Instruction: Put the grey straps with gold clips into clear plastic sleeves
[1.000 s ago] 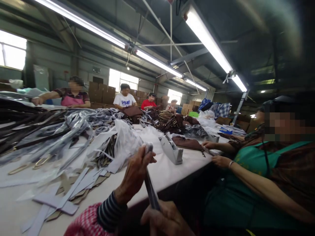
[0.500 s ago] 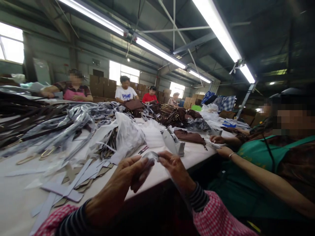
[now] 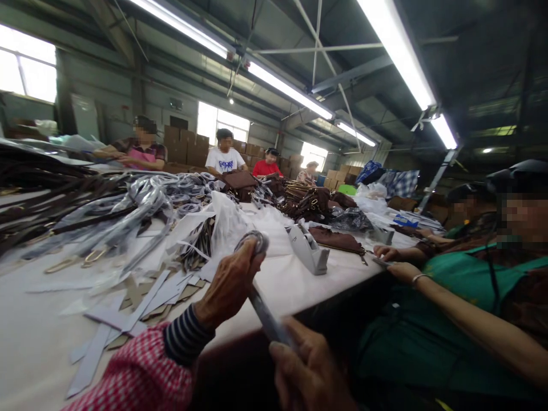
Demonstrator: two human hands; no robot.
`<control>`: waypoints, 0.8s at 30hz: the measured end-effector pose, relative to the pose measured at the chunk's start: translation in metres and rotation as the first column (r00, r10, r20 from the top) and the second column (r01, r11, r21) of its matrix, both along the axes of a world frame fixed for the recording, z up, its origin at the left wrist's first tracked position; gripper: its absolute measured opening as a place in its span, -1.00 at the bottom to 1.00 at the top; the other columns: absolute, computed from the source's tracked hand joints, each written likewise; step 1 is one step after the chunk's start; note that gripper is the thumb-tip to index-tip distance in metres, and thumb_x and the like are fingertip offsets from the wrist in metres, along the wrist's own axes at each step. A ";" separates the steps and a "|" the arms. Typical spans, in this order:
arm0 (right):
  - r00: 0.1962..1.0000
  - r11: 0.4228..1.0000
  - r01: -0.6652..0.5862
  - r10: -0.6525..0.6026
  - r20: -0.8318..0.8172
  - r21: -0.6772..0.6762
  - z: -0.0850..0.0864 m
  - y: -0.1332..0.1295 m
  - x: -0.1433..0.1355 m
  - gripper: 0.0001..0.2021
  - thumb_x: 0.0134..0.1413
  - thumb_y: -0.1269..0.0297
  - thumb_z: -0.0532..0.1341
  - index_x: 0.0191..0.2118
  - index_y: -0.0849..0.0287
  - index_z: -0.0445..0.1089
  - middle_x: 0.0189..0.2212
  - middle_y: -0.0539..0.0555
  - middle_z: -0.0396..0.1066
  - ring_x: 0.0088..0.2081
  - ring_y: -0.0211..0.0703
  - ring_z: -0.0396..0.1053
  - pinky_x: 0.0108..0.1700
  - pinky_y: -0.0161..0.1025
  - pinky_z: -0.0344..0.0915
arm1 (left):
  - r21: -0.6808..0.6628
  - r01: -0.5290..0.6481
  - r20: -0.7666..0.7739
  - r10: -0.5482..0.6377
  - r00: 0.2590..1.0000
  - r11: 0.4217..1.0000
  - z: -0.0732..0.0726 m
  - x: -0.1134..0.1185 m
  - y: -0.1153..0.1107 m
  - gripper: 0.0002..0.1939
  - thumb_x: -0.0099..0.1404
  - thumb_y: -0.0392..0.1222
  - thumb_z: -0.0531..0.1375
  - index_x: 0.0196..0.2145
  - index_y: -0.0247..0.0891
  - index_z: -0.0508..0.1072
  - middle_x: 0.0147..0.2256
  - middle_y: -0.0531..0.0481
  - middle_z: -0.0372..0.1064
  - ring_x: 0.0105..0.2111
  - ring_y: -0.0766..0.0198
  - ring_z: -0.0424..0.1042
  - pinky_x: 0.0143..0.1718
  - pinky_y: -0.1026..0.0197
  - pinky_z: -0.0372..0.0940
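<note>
My left hand (image 3: 229, 288) is raised over the table's front edge, its fingers closed round a small roll at the top of a grey, film-covered strap (image 3: 268, 317). From that roll the strap runs down to the right into my right hand (image 3: 314, 362). This hand is lower, in front of the table, blurred, with thumb and fingers pinching the strap. Much of the roll is hidden behind my left fingers. Beyond my hands stands a grey tape dispenser (image 3: 309, 251) on the white tabletop (image 3: 282, 291).
Flat grey and brown strips (image 3: 96, 351) lie at the left. Film-wrapped straps (image 3: 141, 197) are heaped behind, near a white plastic bag (image 3: 233, 225). A brown leather piece (image 3: 336, 238) lies past the dispenser. At the right, a co-worker in a green apron (image 3: 449, 274) handles something small.
My hands have moved apart: the left rose slightly with the roll, the right came down and toward me. The strap now stretches between them. The view has shifted a little.
</note>
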State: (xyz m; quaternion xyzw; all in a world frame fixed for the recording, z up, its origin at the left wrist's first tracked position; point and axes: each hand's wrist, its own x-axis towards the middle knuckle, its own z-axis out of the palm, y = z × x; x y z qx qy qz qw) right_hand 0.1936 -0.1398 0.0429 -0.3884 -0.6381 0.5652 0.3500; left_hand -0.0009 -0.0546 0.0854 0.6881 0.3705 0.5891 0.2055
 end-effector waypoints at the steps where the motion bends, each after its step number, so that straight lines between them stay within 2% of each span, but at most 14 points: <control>1: 0.998 0.997 0.070 -0.070 -0.006 0.020 0.017 0.001 0.012 -0.44 0.19 -0.19 0.28 0.04 0.22 0.38 -0.67 -0.15 0.22 -0.71 -0.37 0.00 -0.66 -0.38 -0.11 | 0.026 -0.020 -0.129 0.023 0.991 0.999 -0.011 -0.004 -0.002 -0.88 0.44 -0.15 0.19 -0.29 -0.18 0.43 -0.47 0.08 0.33 -0.49 0.24 0.26 -0.36 0.20 0.04; 3: 0.983 0.974 0.185 -0.183 -0.024 0.133 0.050 0.017 0.033 -0.37 0.07 -0.05 0.42 0.15 0.18 0.34 -0.58 -0.14 0.25 -0.62 -0.37 0.03 -0.59 -0.38 -0.09 | 0.003 0.049 -0.288 -0.046 0.957 0.999 -0.027 -0.009 -0.013 -0.86 0.40 -0.12 0.22 -0.33 -0.15 0.43 -0.48 0.08 0.33 -0.52 0.24 0.21 -0.40 0.17 -0.02; 4: 0.976 0.957 0.213 -0.216 -0.008 0.198 0.062 0.030 0.040 -0.38 0.02 0.01 0.46 0.14 0.17 0.37 -0.55 -0.13 0.26 -0.58 -0.36 0.06 -0.55 -0.37 -0.07 | -0.041 0.100 -0.321 -0.108 0.941 0.994 -0.031 -0.010 -0.022 -0.83 0.39 -0.07 0.23 -0.34 -0.15 0.43 -0.47 0.06 0.35 -0.51 0.23 0.21 -0.40 0.17 -0.03; 5: 0.972 0.938 0.225 -0.235 0.005 0.265 0.071 0.046 0.045 -0.44 -0.02 0.05 0.48 0.06 0.19 0.42 -0.57 -0.15 0.21 -0.55 -0.35 0.06 -0.52 -0.36 -0.06 | -0.098 0.141 -0.324 -0.165 0.931 0.985 -0.032 -0.011 -0.031 -0.80 0.39 -0.02 0.24 -0.34 -0.14 0.44 -0.45 0.05 0.37 -0.50 0.22 0.23 -0.39 0.17 -0.01; 7: 0.968 0.899 0.214 -0.248 0.043 0.382 0.076 0.079 0.047 -0.57 -0.07 0.07 0.50 -0.13 0.21 0.51 -0.61 -0.16 0.13 -0.54 -0.33 0.04 -0.48 -0.32 -0.03 | -0.250 0.199 -0.253 -0.262 0.931 0.948 -0.027 -0.007 -0.048 -0.72 0.39 0.08 0.23 -0.35 -0.16 0.44 -0.45 0.04 0.36 -0.49 0.22 0.23 -0.40 0.18 0.02; 9: 0.959 0.840 0.214 -0.278 0.057 0.499 0.066 0.104 0.037 -0.67 0.00 0.05 0.46 -0.25 0.20 0.54 -0.55 -0.09 0.27 -0.47 -0.27 0.17 -0.40 -0.30 0.11 | -0.412 0.272 -0.092 -0.336 0.937 0.870 -0.014 -0.001 -0.058 -0.59 0.43 0.16 0.17 -0.43 -0.19 0.37 -0.51 0.06 0.27 -0.51 0.26 0.16 -0.45 0.21 0.02; 10: 0.959 0.814 0.213 -0.280 0.044 0.540 0.058 0.110 0.028 -0.71 0.08 0.04 0.41 -0.27 0.19 0.54 -0.46 -0.03 0.38 -0.38 -0.21 0.27 -0.32 -0.28 0.19 | -0.465 0.322 0.011 -0.358 0.934 0.825 -0.006 0.003 -0.060 -0.54 0.44 0.18 0.14 -0.48 -0.20 0.32 -0.54 0.08 0.21 -0.53 0.29 0.12 -0.48 0.23 0.01; 12: 0.970 0.803 0.229 -0.235 -0.061 0.550 0.035 0.108 0.003 -0.71 0.27 0.02 0.27 -0.24 0.17 0.53 -0.28 0.06 0.48 -0.21 -0.14 0.36 -0.16 -0.25 0.28 | -0.502 0.436 0.236 -0.366 0.900 0.747 0.009 0.010 -0.057 -0.48 0.43 0.20 0.15 -0.53 -0.21 0.26 -0.59 0.12 0.13 -0.58 0.35 0.03 -0.55 0.26 -0.02; 13: 0.966 0.823 0.257 -0.204 -0.159 0.506 0.022 0.102 -0.010 -0.67 0.34 0.00 0.19 -0.23 0.17 0.51 -0.27 0.07 0.48 -0.21 -0.14 0.37 -0.15 -0.24 0.29 | -0.492 0.489 0.345 -0.354 0.869 0.720 0.016 0.013 -0.054 -0.48 0.42 0.20 0.17 -0.53 -0.22 0.26 -0.60 0.13 0.12 -0.60 0.38 0.01 -0.57 0.28 -0.03; 15: 0.903 0.866 0.356 -0.221 -0.368 0.351 -0.003 0.085 -0.037 -0.59 0.40 -0.07 0.09 -0.28 0.16 0.41 -0.43 0.01 0.38 -0.39 -0.23 0.30 -0.30 -0.28 0.26 | -0.461 0.578 0.528 -0.315 0.789 0.674 0.027 0.018 -0.045 -0.54 0.40 0.15 0.23 -0.48 -0.26 0.34 -0.60 0.14 0.13 -0.63 0.43 0.00 -0.59 0.32 -0.01; 16: 0.868 0.874 0.398 -0.261 -0.422 0.278 -0.015 0.077 -0.047 -0.58 0.40 -0.11 0.09 -0.31 0.15 0.36 -0.50 -0.04 0.30 -0.48 -0.27 0.21 -0.39 -0.30 0.20 | -0.449 0.616 0.593 -0.300 0.747 0.647 0.031 0.020 -0.041 -0.58 0.38 0.12 0.26 -0.43 -0.28 0.39 -0.59 0.15 0.13 -0.64 0.44 0.01 -0.59 0.33 0.01; 18: 0.820 0.853 0.477 -0.346 -0.455 0.210 -0.032 0.064 -0.061 -0.58 0.37 -0.15 0.13 -0.30 0.14 0.31 -0.56 -0.10 0.19 -0.54 -0.32 0.10 -0.48 -0.34 0.09 | -0.431 0.666 0.667 -0.283 0.690 0.608 0.036 0.025 -0.034 -0.65 0.38 0.05 0.28 -0.38 -0.31 0.44 -0.60 0.15 0.14 -0.65 0.44 0.04 -0.59 0.35 0.05; 21: 0.842 0.841 0.494 -0.399 -0.364 0.222 -0.039 0.055 -0.061 -0.55 0.36 -0.18 0.12 -0.29 0.15 0.31 -0.60 -0.11 0.20 -0.58 -0.35 0.10 -0.53 -0.36 0.04 | -0.372 0.702 0.727 -0.279 0.627 0.608 0.035 0.032 -0.025 -0.67 0.42 0.01 0.21 -0.30 -0.34 0.48 -0.55 0.08 0.23 -0.61 0.40 0.15 -0.57 0.34 0.14; 24: 0.907 0.921 0.356 -0.300 -0.295 0.157 -0.035 0.048 -0.049 -0.51 0.34 -0.23 0.12 -0.22 0.19 0.34 -0.65 -0.09 0.27 -0.67 -0.37 0.13 -0.62 -0.39 0.02 | -0.241 0.681 0.740 -0.323 0.590 0.692 0.027 0.036 -0.016 -0.70 0.47 -0.02 0.15 -0.15 -0.35 0.49 -0.40 0.00 0.37 -0.52 0.37 0.28 -0.51 0.33 0.23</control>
